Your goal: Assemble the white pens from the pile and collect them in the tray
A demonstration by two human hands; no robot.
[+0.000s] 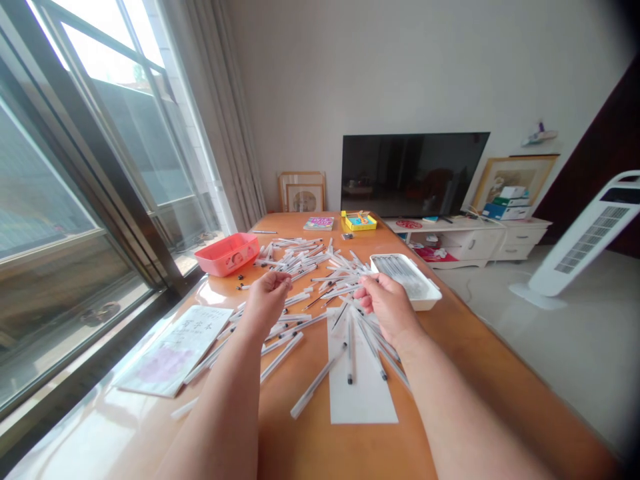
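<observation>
My left hand (pixel 270 293) is closed in a pinch above the pens on the table; whatever its fingertips hold is too small to make out. A clear-barrelled pen (pixel 345 290) juts leftward from my right hand (pixel 385 303), whose thumb and fingers are closed on its end. Many loose pens (pixel 280 357), translucent with black ends, are strewn between and beyond my hands. Several lie across a white paper sheet (pixel 363 403) below my right hand. Just past that hand stands a white tray (pixel 429 303) with a row of dark, slim pieces inside.
A red plastic basket (pixel 227 259) and small black caps (pixel 241 277) are at the left. Nearer lies a notebook (pixel 175 350). At the far end are a booklet (pixel 319 223) and a yellow box (pixel 367 225). A television (pixel 415 173) and tower fan (pixel 583 247) stand beyond.
</observation>
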